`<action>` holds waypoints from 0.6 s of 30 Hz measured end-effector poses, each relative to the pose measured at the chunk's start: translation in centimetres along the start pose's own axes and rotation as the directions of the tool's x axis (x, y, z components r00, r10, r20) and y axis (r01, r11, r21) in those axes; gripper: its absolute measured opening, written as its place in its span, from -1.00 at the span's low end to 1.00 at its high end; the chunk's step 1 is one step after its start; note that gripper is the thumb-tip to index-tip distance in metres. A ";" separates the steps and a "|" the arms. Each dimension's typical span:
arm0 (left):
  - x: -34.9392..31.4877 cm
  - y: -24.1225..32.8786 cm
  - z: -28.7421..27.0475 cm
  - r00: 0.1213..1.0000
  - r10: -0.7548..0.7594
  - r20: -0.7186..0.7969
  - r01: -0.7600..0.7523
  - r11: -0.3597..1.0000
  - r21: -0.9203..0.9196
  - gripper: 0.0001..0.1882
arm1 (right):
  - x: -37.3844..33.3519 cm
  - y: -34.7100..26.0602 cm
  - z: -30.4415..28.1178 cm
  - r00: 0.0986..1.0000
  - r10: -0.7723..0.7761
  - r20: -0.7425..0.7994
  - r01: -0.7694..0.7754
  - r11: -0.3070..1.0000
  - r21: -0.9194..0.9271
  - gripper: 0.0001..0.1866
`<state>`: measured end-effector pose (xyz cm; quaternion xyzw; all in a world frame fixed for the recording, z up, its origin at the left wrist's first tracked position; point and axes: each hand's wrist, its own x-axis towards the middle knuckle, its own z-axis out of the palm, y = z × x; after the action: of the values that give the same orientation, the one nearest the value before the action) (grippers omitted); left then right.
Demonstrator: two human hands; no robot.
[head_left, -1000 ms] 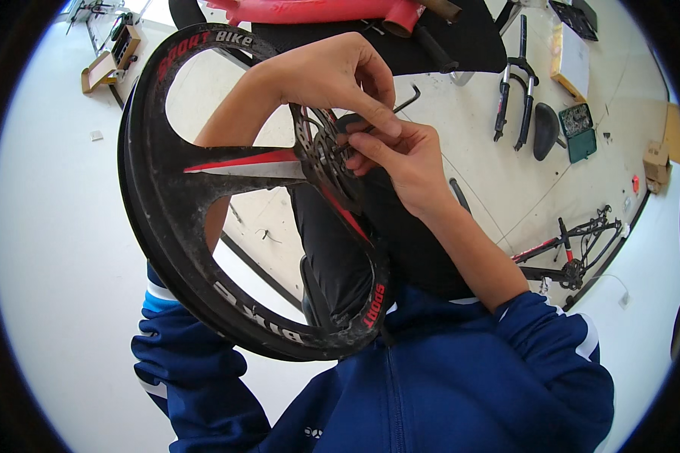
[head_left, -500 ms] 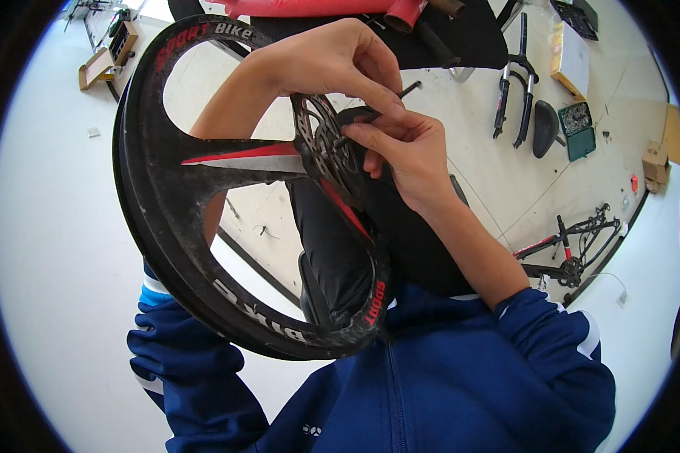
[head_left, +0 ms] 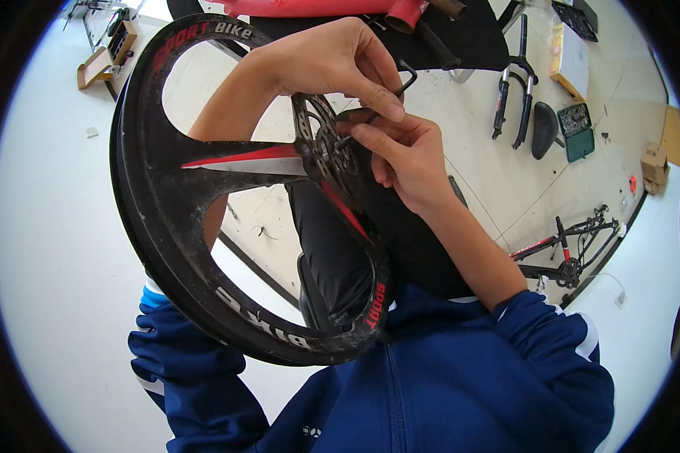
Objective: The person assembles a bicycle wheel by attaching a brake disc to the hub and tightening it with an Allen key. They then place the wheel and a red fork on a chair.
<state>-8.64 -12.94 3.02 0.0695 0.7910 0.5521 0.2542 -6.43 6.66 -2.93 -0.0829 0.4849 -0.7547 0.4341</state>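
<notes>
A black three-spoke bicycle wheel with red and white trim stands tilted in front of me, left of centre. On its hub sits a metal disc brake rotor. A thin black L-shaped hex key slants down toward the rotor, its bent end pointing up past my fingers. My left hand reaches over the rotor, thumb and finger pinching the key; its forearm shows behind the spokes. My right hand is closed at the rotor, pinching the key's lower part. The key's tip is partly hidden by fingers.
A red bicycle frame lies on a black-topped stand ahead. Farther right on the floor are a suspension fork, a saddle, a green case of small parts and another bike frame. An opened cardboard box lies far left.
The hex key's bent end has turned, swinging up and a little left between my fingers. My right hand has shifted slightly; the wheel has tilted very slightly.
</notes>
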 end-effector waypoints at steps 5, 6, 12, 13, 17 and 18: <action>0.5 0.4 0.3 0.999 -0.018 0.034 0.014 0.995 0.100 -0.73 | -0.2 -0.3 0.5 0.996 0.003 -0.088 -0.005 1.000 -0.024 -0.80; 0.5 0.1 0.5 1.000 -0.016 -0.009 0.017 0.995 0.100 -0.74 | -0.2 -0.3 0.5 0.996 -0.005 -0.090 0.003 1.000 -0.012 -0.79; 0.1 -0.6 0.5 0.998 0.043 -0.047 -0.047 0.996 -0.082 -0.70 | 0.4 -0.7 -0.7 0.984 0.029 0.177 -0.040 0.998 0.057 -0.78; 0.0 -0.5 0.3 0.999 0.045 -0.029 -0.047 0.995 -0.083 -0.69 | 0.4 -0.9 -0.7 0.985 0.030 0.169 -0.042 0.997 0.069 -0.79; -0.2 -0.3 -0.2 0.996 0.001 -0.094 -0.003 1.000 -0.027 -0.68 | 0.2 -0.9 0.0 0.997 0.018 0.070 -0.019 1.000 0.013 -0.82; -0.1 -0.4 -0.4 0.994 -0.010 -0.107 0.011 1.000 0.001 -0.68 | 0.2 -0.8 0.1 1.000 0.010 0.029 -0.009 1.000 -0.025 -0.84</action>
<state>-8.63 -13.43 2.80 0.0358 0.8044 0.5531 0.2141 -6.89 6.55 -2.28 -0.0970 0.4884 -0.7452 0.4436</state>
